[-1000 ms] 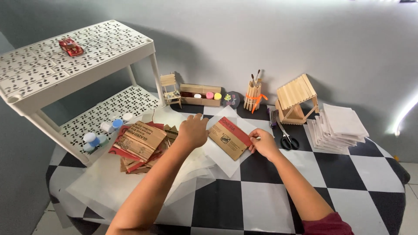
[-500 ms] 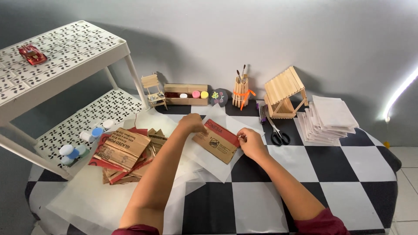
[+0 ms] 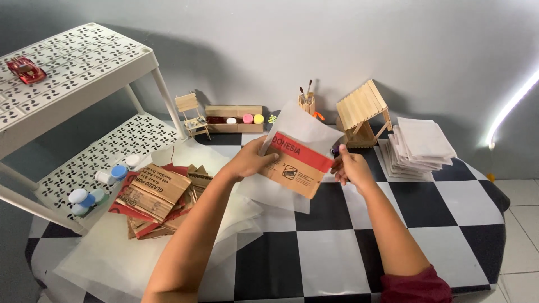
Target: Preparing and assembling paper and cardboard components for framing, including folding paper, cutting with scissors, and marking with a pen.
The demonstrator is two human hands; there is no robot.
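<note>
held piece: flat brown cardboard piece with a red band [image 3: 296, 165], lifted off the surface, tilted, at centre between both hands
backing sheet: thin translucent white paper sheet [image 3: 300, 126] right behind the cardboard, sticking up above its top edge; whether glued or just held together, cannot tell
left hand [image 3: 251, 160]: fingers pinching the left edge of the cardboard, thumb on the front
right hand [image 3: 349, 166]: fingers curled at the right edge, steadying it; exact pinch partly hidden
progress: looks like an early to middle stage; one piece in hand, most cardboard not yet picked up
left to handle: pile of brown and red cardboard scraps [image 3: 154, 196] lying on more white paper, left of the arms
surface: black and white chequered surface [image 3: 331, 252], open squares below the hands
nearby right: stack of white paper squares [image 3: 421, 147]; small house of wooden sticks [image 3: 363, 112]
nearby back: wooden tray with small paint pots [image 3: 234, 118]; tiny wooden chair [image 3: 191, 112]; stick cup with brushes [image 3: 306, 101]
nearby left: white perforated plastic shelf rack [image 3: 84, 62], red toy car [image 3: 24, 69] on top, small white and blue bottles [image 3: 95, 185] on its lower shelf
in the way: nothing blocks the hands; loose paper sheets crowd the left side
</note>
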